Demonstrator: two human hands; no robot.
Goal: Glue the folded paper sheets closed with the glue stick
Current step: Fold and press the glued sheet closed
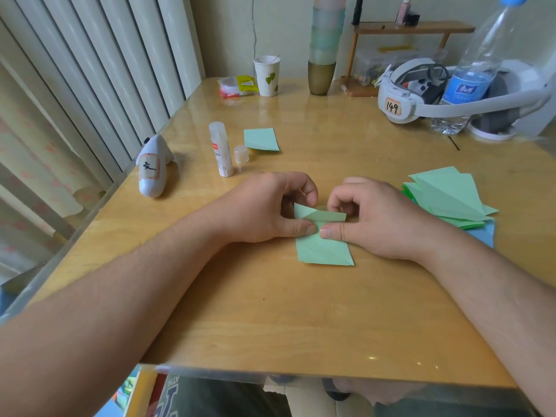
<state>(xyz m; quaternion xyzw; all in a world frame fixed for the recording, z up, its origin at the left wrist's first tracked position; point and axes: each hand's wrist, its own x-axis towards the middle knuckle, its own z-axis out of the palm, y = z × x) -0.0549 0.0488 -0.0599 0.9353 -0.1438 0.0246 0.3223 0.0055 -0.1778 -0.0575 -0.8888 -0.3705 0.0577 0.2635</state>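
Both hands, left hand (270,206) and right hand (370,218), pinch the folded green sheet (323,236) with curled fingers (304,228) on the table (270,311); uncapped glue stick (221,149) stands beyond, left of the sheet

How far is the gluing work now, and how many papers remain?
One folded sheet lies set aside behind the uncapped glue stick, likely finished. The left hand and right hand pinch the current sheet, folding its top flap. A pile of green sheets waits on the right; count unclear.
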